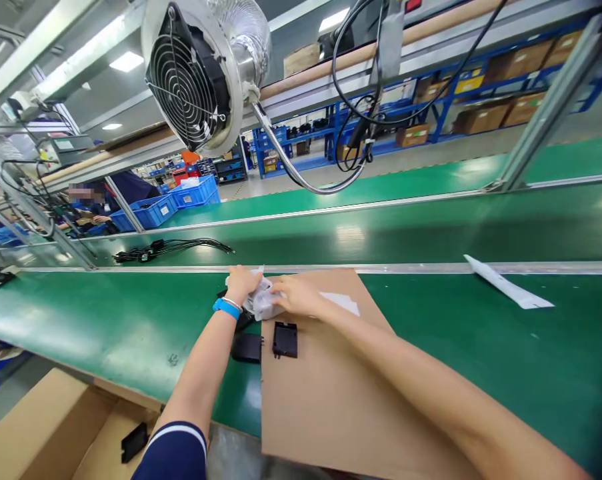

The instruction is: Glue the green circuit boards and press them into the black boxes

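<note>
A crumpled clear plastic bag (265, 305) lies at the far left corner of a flat cardboard sheet (331, 400). My left hand (243, 284), with a blue band at the wrist, grips the bag's left side. From the right, my right hand (297, 296) has its fingers closed on the same bag; its contents cannot be made out. Just nearer to me, a black plastic case half (285, 341) rests on the cardboard. Another black case part (247, 348) sits by the sheet's left edge, and more black parts are partly hidden beneath my left wrist. White paper (343, 302) lies beyond my right forearm.
A bundle of black cables (173, 249) lies on the green bench's far strip. A folded white strip (511, 283) is at the right. Overhead hang a fan (188, 87) and a bent metal hose (325, 190). An open carton (45, 427) holding a black part (135, 442) stands lower left.
</note>
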{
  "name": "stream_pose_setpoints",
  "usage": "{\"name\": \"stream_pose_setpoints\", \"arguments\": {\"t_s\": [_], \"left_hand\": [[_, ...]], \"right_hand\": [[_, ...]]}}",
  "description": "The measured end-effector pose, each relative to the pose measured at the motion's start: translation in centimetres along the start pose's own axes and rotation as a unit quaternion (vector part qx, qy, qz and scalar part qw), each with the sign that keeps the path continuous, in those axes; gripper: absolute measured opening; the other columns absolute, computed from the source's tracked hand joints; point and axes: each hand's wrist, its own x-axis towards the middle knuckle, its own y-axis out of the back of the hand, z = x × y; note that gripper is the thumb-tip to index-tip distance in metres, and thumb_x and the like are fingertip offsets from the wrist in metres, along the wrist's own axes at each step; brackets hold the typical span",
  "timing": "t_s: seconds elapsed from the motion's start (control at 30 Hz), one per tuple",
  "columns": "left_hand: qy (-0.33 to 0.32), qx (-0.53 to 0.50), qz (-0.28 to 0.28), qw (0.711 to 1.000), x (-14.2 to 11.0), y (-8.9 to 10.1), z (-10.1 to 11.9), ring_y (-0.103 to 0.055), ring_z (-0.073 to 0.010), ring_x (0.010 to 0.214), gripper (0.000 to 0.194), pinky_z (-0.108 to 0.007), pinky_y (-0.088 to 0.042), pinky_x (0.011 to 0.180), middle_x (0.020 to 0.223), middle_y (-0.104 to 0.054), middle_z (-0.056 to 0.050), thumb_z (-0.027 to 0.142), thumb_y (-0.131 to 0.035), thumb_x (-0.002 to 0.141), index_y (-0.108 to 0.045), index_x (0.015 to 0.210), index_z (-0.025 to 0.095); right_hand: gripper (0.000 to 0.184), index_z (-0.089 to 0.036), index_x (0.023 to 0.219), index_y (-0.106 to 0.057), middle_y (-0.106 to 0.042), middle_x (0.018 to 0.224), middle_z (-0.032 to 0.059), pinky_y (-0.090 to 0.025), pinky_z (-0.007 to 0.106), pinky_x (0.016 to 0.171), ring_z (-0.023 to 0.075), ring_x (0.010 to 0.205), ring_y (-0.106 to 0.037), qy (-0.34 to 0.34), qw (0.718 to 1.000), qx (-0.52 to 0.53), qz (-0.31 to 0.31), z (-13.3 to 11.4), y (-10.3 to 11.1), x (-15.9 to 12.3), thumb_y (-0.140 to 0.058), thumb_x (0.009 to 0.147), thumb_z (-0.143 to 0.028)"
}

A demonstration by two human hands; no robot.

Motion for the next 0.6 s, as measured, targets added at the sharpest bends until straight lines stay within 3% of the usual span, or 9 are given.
{"name": "stream_pose_setpoints", "arguments": {"t_s": [0.13,0.23,0.3,0.4,0.5,0.6], "left_hand": [[0.063,0.012,0.056,0.996,-0.3,1.4,-3.8,-0.057,-0.0279,0.118,0.048,-0.051,-0.049,0.098,0.134,-0.055,-0.013,0.048,-0.059,0.095,-0.055,0.13,0.016],[0.053,0.007,0.085,0.995,-1.6,2.0,-5.1,-0.058,-0.0283,0.116,0.044,-0.051,-0.05,0.097,0.133,-0.055,-0.014,0.042,-0.058,0.095,-0.054,0.13,0.015],[0.002,-0.008,0.1,0.995,-2.9,2.1,-5.0,-0.059,-0.0307,0.116,0.042,-0.049,-0.049,0.096,0.137,-0.051,-0.018,0.037,-0.054,0.096,-0.053,0.132,0.013],[-0.148,-0.043,0.071,0.985,-5.0,1.6,-4.1,-0.06,-0.0293,0.117,0.047,-0.04,-0.048,0.096,0.139,-0.051,-0.014,0.037,-0.062,0.089,-0.055,0.133,0.021],[-0.287,-0.078,0.014,0.955,-6.2,0.6,-3.2,-0.06,-0.028,0.117,0.076,-0.036,-0.046,0.098,0.133,-0.059,-0.006,0.044,-0.082,0.068,-0.053,0.137,0.03],[-0.318,-0.104,0.01,0.942,-6.2,-0.4,-2.9,-0.059,-0.0335,0.115,0.085,-0.045,-0.044,0.098,0.124,-0.065,-0.008,0.049,-0.084,0.063,-0.051,0.138,0.024]], "right_hand": [[0.028,-0.015,0.111,-0.064,-0.064,0.112,0.0077,-0.054,0.04,0.09,0.0183,0.099,-0.063,-0.013,1.0,-0.009,-0.01,0.9,0.1,1.4,-0.057,0.098,-0.038],[0.03,-0.015,0.114,-0.063,-0.063,0.114,0.0082,-0.054,0.04,0.089,0.0187,0.1,-0.062,0.008,1.0,-0.009,-0.013,0.9,0.2,1.3,-0.058,0.097,-0.039],[0.031,-0.015,0.114,-0.063,-0.063,0.114,0.0081,-0.055,0.04,0.088,0.0185,0.099,-0.062,0.033,0.999,-0.004,-0.021,0.5,0.0,1.2,-0.06,0.096,-0.04],[0.027,-0.015,0.109,-0.064,-0.065,0.107,0.0066,-0.055,0.038,0.085,0.017,0.094,-0.063,0.055,0.998,0.006,-0.026,-0.1,0.2,1.2,-0.06,0.096,-0.038],[0.026,-0.015,0.109,-0.064,-0.065,0.107,0.0065,-0.055,0.036,0.084,0.0165,0.093,-0.063,0.054,0.998,0.021,-0.002,-0.2,1.2,1.6,-0.058,0.097,-0.037],[0.026,-0.014,0.11,-0.063,-0.064,0.11,0.0072,-0.055,0.038,0.086,0.0177,0.097,-0.063,0.053,0.997,0.032,0.045,-0.5,2.7,2.4,-0.058,0.097,-0.036]]}}
